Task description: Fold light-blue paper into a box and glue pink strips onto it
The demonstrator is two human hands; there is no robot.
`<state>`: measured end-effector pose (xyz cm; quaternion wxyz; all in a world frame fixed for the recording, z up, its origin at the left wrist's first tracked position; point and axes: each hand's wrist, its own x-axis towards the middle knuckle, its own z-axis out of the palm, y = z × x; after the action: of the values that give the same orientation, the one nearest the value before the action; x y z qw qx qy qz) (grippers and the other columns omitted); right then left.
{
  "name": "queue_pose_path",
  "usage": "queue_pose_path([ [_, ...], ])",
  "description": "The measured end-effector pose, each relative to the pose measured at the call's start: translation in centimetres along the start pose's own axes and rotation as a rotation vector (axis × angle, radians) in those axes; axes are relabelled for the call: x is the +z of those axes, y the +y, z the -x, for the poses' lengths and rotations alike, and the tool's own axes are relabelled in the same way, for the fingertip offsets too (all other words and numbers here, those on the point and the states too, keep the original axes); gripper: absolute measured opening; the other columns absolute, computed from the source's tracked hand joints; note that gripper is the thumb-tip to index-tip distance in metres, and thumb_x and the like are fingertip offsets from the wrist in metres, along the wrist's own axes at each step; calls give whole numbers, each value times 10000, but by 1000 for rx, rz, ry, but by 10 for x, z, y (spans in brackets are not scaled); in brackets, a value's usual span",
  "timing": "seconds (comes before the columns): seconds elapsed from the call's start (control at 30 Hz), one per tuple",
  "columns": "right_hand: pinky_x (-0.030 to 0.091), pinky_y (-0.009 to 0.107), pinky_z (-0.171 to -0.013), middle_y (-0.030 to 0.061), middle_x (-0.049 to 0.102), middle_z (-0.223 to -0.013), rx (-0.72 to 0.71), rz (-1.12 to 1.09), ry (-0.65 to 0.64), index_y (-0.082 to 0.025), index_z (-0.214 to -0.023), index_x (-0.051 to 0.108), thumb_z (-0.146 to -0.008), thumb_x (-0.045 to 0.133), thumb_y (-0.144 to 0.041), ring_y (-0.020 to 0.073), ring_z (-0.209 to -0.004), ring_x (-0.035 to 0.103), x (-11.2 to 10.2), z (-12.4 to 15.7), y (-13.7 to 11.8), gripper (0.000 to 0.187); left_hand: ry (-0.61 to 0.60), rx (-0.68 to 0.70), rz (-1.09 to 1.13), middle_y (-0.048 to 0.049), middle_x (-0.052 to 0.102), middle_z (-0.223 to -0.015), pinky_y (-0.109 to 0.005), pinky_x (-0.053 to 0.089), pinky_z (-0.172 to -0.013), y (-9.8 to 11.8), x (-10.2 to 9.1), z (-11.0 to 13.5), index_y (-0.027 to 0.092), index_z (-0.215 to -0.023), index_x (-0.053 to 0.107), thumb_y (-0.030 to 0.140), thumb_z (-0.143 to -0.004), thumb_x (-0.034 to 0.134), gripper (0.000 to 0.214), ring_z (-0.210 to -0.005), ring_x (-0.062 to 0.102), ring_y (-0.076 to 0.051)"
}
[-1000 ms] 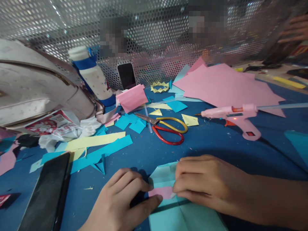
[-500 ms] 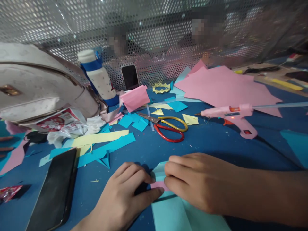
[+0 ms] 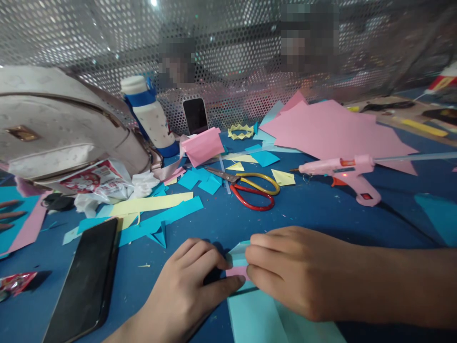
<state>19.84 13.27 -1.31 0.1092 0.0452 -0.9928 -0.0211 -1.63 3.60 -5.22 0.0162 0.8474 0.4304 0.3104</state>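
Note:
Folded light blue paper (image 3: 255,318) lies on the blue table at the bottom centre, with a narrow pink paper strip (image 3: 235,272) across its upper part. My left hand (image 3: 187,283) pinches the left edge of this paper, its thumb lying on the pink strip. From the right, my right hand (image 3: 293,271) has its fingers curled on the paper's upper part, hiding much of it. Scissors (image 3: 237,180) with one yellow and one red handle rest just beyond my hands. Farther right a pink glue gun (image 3: 339,166) lies on its side, a small light glowing on it.
A black phone (image 3: 84,281) lies at left, near blue and yellow paper scraps (image 3: 157,202). Behind stand a white backpack (image 3: 64,114), a bottle (image 3: 150,116) and a propped phone (image 3: 195,116). Pink sheets (image 3: 332,128) lie at back right. Another person's hand (image 3: 9,214) shows at the left edge.
The view has shifted slightly, moving the items on the left a little rightward in the picture. Both my hands keep nearly the same hold on the paper.

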Motion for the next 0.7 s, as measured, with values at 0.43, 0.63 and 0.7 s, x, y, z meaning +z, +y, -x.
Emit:
queue_pose_path([
  [0.43,403,300,-574,44,577,-792,5,-44,-11,-143,-821,646,-889,507,-59,180,-685,471,1,4,-1,176,-7,35,-22,-8,682,-840,-311,400,-699,-1,0,0,222,-960,741,201,-954,610,133,-807,569,-165],
  [0.63,367,304,-548,41,572,-787,23,-46,-2,-154,-777,628,-916,475,-46,176,-672,460,2,4,4,232,5,61,-30,-7,682,-826,-308,405,-696,-2,0,0,239,-997,742,196,-970,583,167,-782,563,-158],
  [0.7,342,307,-534,34,567,-780,39,-49,-13,-162,-755,612,-911,480,-40,175,-665,454,3,3,7,238,0,60,-28,-11,682,-828,-308,405,-696,-2,0,1,239,-1006,739,198,-976,572,175,-783,564,-158],
])
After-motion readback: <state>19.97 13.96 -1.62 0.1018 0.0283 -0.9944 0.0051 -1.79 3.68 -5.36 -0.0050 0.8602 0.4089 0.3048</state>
